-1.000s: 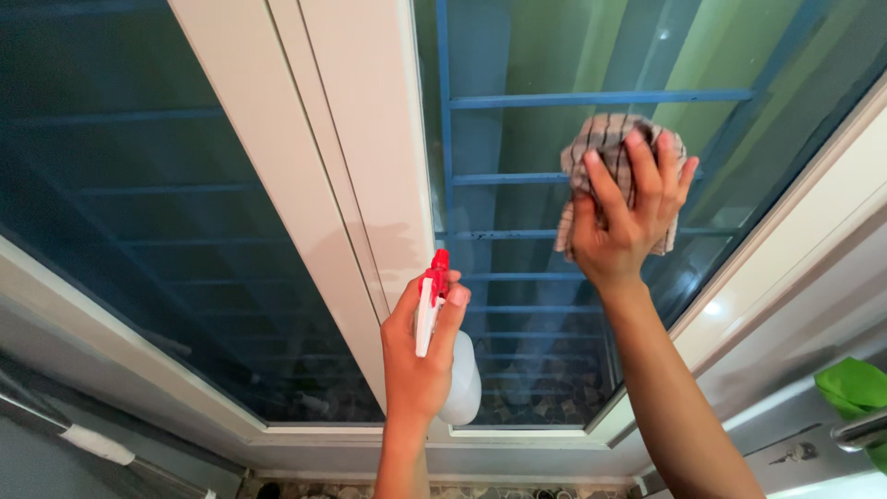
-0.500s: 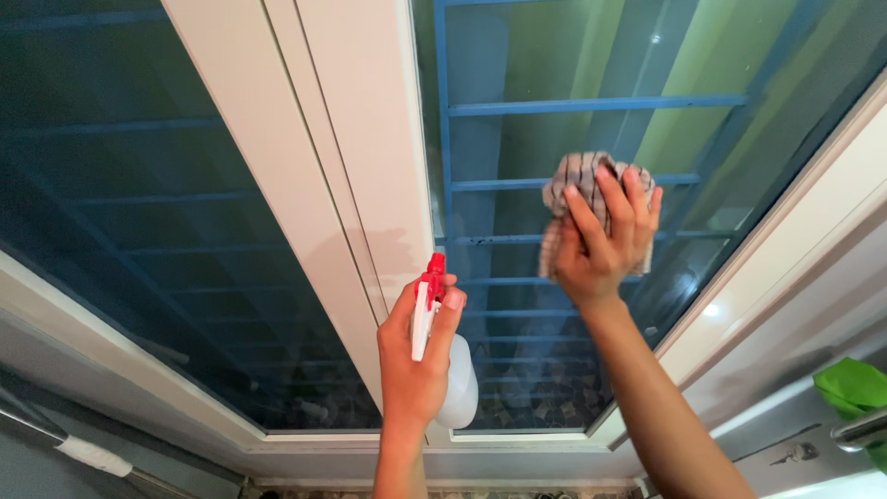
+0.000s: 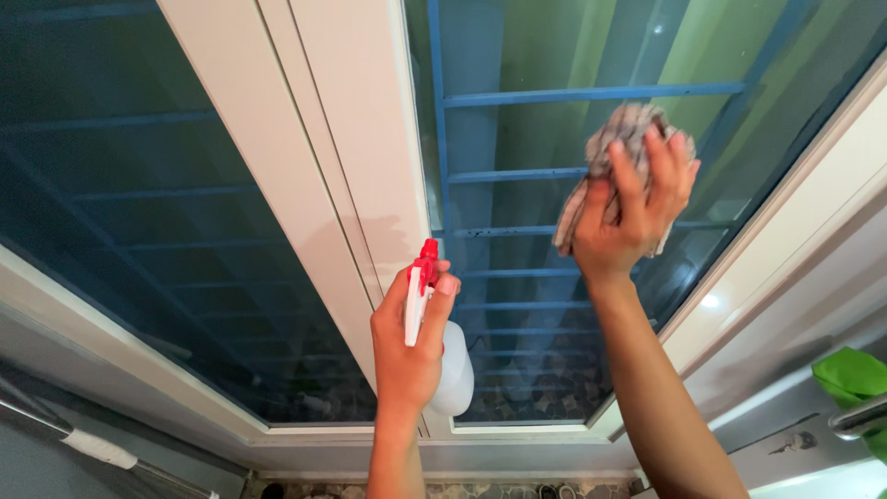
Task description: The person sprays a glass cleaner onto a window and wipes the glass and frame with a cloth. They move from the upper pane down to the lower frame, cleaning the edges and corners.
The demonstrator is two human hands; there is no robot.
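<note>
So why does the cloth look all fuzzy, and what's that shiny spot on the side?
Head view: the checked cloth under the right hand is smeared by motion blur, while the spray bottle in the left hand stays fairly sharp. The white window frame carries a small bright glare spot, and the straight frame edges bow from wide-lens distortion.

No packages, labels, signs or screens.

You face a white-framed sliding window point(image 3: 323, 176) with two tinted glass panes point(image 3: 139, 231). Beyond the right pane stands a blue metal grille of horizontal bars point(image 3: 591, 93), with a yellow-green wall point(image 3: 545, 46) behind it. At the lower right edge lies a green cloth-like object point(image 3: 855, 374). A grey sill ledge point(image 3: 443, 457) runs beneath.
</note>
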